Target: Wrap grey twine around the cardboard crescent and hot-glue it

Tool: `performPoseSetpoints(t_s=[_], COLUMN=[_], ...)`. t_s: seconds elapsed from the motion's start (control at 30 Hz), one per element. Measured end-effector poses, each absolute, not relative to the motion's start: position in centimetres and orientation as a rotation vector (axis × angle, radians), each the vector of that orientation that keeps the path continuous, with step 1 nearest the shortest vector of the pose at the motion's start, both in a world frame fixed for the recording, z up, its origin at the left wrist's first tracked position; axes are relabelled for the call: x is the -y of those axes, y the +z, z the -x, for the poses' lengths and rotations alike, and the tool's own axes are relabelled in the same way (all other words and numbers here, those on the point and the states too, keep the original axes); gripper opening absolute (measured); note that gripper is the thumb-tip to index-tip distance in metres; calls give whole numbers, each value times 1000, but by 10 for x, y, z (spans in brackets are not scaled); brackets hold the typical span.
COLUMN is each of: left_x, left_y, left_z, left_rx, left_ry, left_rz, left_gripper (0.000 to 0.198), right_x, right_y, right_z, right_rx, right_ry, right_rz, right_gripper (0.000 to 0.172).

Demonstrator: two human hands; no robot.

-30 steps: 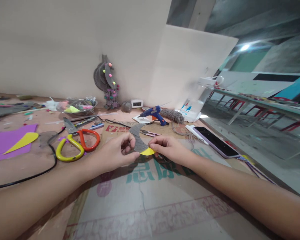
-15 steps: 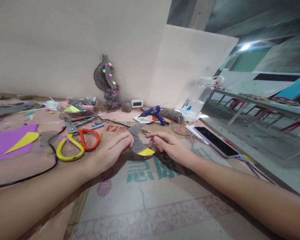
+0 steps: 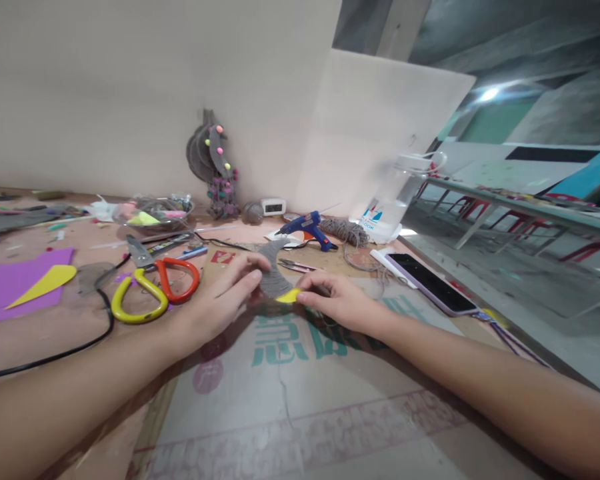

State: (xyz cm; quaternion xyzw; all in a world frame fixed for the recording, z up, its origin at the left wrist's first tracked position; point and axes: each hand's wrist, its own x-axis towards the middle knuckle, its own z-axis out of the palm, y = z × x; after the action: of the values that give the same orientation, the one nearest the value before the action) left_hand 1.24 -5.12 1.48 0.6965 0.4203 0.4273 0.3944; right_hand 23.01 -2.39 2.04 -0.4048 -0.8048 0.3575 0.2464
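Observation:
A grey crescent wrapped in yarn (image 3: 275, 272), with a yellow tip at its lower end, is between my hands above the cardboard. My right hand (image 3: 333, 297) pinches the yellow tip between thumb and fingers. At the crescent's left edge is my left hand (image 3: 235, 290), its thumb and index finger a little apart. The far fingers of the left hand are partly hidden. Just beyond the crescent lie slim metal tweezers (image 3: 297, 265).
Scissors (image 3: 155, 287) with yellow and red handles lie left, beside purple sheets (image 3: 20, 280). A blue glue gun (image 3: 310, 227), a yarn bundle (image 3: 345, 231) and a small digital clock (image 3: 273, 207) stand behind. A phone (image 3: 433, 283) lies right. A decorated grey hanging (image 3: 210, 163) leans on the wall.
My right hand has closed on the yellow tip. The left thumb and index finger have parted at the crescent's edge. The crescent has tilted slightly, and more of the tweezers shows.

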Motion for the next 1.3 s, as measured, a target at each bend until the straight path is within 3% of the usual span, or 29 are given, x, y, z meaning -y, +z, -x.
performPoseSetpoints(t_s=[0.1,0.17,0.4,0.73,0.93,1.13,1.23,1.3], left_x=[43,38,41,42,40,23,25,32], left_y=[8,4,11,9,8,3,5,8], left_z=[-15,-16,-18,-18,-17,-5,-9,-14], left_rx=[-957,-967,-1224,-1207,-1231,-1254,-1161,-1036], left_ry=[1211,1176,863,898,956,1448,1454,1468], left_rz=[-1603,-1597,-2054,-1947,-1859,-1336,-1325,-1441], left_gripper=[56,68,29,26,13,27,14,31], right_x=[23,23,26,30,30,31,32,32], right_y=[21,22,24,23,24,24,23,23], right_z=[-230,-230,-222,-216,-220,-224,-223,-222], right_rx=[2033,1948,1918,2028,1944,1937,1946,1954], right_ry=[989,951,861,700,677,678,720,743], right_rz=[1147,1133,1113,1059,1039,1026,1046,1065], right_gripper=[18,16,16,12,12,13,13,13])
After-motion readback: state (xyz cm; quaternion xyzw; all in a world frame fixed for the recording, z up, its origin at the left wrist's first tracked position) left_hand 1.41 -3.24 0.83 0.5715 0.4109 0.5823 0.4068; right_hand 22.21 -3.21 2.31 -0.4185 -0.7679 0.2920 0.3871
